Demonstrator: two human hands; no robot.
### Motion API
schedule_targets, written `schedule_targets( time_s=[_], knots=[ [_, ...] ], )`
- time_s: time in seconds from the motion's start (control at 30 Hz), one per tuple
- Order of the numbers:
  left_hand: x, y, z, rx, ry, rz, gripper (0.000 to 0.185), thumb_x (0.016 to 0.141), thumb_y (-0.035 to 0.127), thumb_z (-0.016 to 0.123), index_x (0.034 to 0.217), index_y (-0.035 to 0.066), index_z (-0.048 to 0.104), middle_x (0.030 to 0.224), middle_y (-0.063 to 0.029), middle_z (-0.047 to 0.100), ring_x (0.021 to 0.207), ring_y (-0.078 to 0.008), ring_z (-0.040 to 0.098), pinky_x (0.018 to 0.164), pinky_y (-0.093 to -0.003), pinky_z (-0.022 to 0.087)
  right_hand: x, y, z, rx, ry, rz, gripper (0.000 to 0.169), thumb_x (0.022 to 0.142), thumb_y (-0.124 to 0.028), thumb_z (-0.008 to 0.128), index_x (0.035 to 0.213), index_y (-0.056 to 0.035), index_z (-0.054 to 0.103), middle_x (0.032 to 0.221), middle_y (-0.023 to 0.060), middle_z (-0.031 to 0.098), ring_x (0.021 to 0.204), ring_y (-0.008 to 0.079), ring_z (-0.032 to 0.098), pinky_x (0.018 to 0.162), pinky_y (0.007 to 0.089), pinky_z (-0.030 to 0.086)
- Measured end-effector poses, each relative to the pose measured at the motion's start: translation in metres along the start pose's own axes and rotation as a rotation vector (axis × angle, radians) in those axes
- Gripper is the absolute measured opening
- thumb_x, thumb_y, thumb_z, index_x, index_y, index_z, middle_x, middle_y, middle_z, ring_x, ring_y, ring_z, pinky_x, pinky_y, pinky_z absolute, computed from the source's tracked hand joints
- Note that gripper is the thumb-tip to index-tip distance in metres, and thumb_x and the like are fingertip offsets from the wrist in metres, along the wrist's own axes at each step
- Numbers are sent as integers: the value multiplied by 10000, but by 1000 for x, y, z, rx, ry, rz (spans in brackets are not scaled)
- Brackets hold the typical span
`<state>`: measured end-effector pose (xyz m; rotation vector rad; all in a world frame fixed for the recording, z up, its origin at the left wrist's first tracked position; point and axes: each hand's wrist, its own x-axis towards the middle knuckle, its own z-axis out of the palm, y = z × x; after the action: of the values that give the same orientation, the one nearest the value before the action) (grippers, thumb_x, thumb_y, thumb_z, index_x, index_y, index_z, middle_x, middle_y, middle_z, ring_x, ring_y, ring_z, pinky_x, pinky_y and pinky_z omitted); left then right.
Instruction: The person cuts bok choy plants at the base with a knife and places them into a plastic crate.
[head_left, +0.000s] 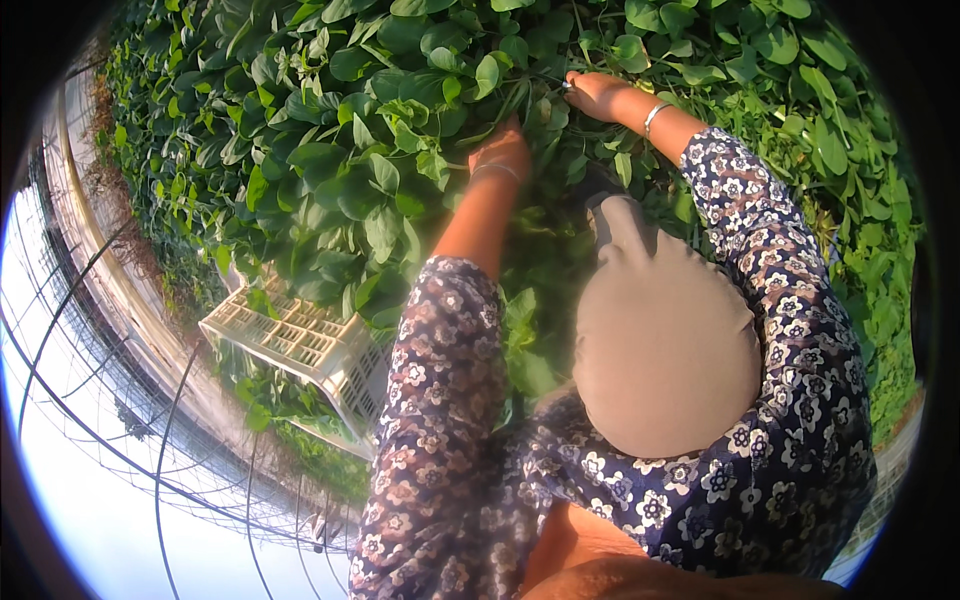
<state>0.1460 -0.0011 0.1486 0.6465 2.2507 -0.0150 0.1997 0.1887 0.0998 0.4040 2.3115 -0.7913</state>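
Observation:
Broad-leaved green plants (330, 142) fill the ground before me. My left hand (501, 154), with a thin bangle at the wrist, reaches in among the stems; leaves hide its fingertips, so its grip cannot be made out. Further right and a little deeper into the foliage is my right hand (596, 95), with a metal bangle and a ring. Its fingers are curled at thin stems (551, 79), but whether they close on any is unclear. The two hands are apart.
A cream plastic crate (300, 330) lies among the plants left of my left forearm. My beige-covered knee (667, 352) is bent up between my arms. Along the far left runs a curved structure of thin bars and netting (157, 472), beside a pale strip of ground (97, 240).

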Motion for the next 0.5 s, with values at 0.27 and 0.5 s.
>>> schedule_targets(
  time_s=[0.27, 0.5],
  knots=[
    [1, -2, 15, 92, 79, 33, 560, 811, 105, 393, 1359, 162, 289, 1442, -43, 241, 1228, -289, 399, 991, -387, 358, 0, 5, 5, 77, 10, -13, 364, 862, -297, 443, 1111, -33, 471, 1043, 194, 579, 994, 375, 533, 864, 415, 420],
    [-11, -7, 12, -51, -48, 10, 522, 824, 133, 420, 1331, 95, 304, 1438, -83, 242, 1180, -309, 448, 956, -397, 386, -19, 18, 18, -1, 1, 38, 370, 876, -317, 437, 1120, -40, 465, 1014, 196, 582, 957, 365, 549, 831, 427, 437]
  ],
)
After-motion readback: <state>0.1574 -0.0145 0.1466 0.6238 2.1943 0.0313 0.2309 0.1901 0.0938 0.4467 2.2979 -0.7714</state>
